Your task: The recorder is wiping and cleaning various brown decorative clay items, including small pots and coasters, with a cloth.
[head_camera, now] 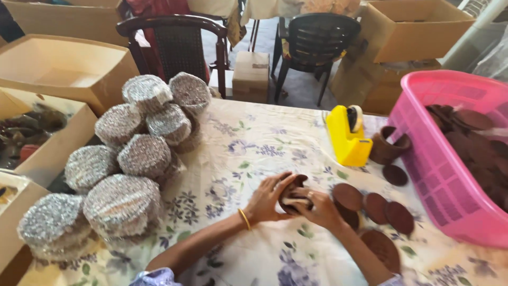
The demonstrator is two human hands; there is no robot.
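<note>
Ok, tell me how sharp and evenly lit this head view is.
Head view: soft daylight, no hard shadows; both hands, left hand and right hand, slightly motion-blurred around the brown discs; pink basket and edges bowed by wide-angle distortion.

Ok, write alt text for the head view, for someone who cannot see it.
Left hand and right hand together hold a small stack of brown discs over a floral tablecloth. Loose brown discs lie by a pink basket and a yellow tape dispenser; silvery wrapped stacks stand opposite.
</note>
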